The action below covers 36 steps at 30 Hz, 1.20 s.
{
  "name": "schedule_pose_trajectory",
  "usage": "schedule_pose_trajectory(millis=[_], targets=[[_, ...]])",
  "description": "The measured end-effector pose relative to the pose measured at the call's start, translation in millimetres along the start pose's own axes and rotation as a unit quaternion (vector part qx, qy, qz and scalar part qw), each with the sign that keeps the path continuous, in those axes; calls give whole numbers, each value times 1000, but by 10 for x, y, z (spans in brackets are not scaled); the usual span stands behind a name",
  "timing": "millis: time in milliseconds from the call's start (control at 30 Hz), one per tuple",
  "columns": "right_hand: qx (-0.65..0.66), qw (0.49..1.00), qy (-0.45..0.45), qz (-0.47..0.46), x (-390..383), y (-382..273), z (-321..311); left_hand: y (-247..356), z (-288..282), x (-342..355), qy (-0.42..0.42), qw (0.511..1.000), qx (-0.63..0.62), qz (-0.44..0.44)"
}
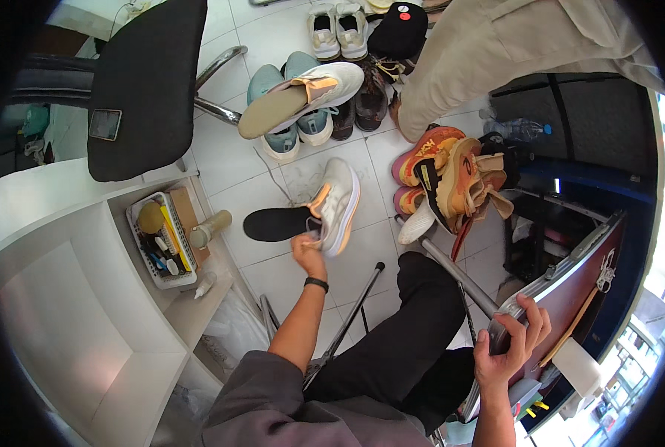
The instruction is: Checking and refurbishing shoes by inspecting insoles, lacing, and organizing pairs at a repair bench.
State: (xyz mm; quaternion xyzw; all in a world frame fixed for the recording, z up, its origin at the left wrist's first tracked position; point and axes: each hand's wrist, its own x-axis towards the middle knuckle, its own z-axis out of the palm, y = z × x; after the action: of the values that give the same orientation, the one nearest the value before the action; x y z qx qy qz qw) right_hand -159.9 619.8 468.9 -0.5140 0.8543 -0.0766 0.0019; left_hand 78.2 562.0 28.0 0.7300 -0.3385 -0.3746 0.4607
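Tiled floor (235,167), far: pairs of shoes | centre: white sneaker (338,205) tipped on its side beside a black insole (276,223); looks light and bendy, best gripped at the heel | left hand (308,253) fingers pinch its heel | right hand (513,339) fingers wrapped around a dark phone (505,322), near right.

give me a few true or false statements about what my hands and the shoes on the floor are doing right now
1. The left hand grips a pale sneaker. True.
2. A black insole lies on the floor by that sneaker. True.
3. The right hand holds a brush. False: it grips a grey bar at the red board's edge.
4. The orange shoes sit in the white basket. False: they are piled on the floor.
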Motion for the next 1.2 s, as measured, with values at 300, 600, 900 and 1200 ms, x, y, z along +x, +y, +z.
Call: schedule_pose_trajectory(millis=[300, 600, 900, 1200], targets=[[8, 1000, 2, 6, 14, 1, -6, 608, 286, -277, -512, 829, 183, -131], [20, 1000, 2, -7, 0, 28, -20, 2777, 474, 1440, -194, 812, 250, 491], [53, 998, 26, -14, 28, 4, -12, 2939, 1154, 2395, -307, 676, 577, 339], [90, 995, 30, -11, 43, 30, -31, 2569, -132, 1868, -331, 855, 253, 308]])
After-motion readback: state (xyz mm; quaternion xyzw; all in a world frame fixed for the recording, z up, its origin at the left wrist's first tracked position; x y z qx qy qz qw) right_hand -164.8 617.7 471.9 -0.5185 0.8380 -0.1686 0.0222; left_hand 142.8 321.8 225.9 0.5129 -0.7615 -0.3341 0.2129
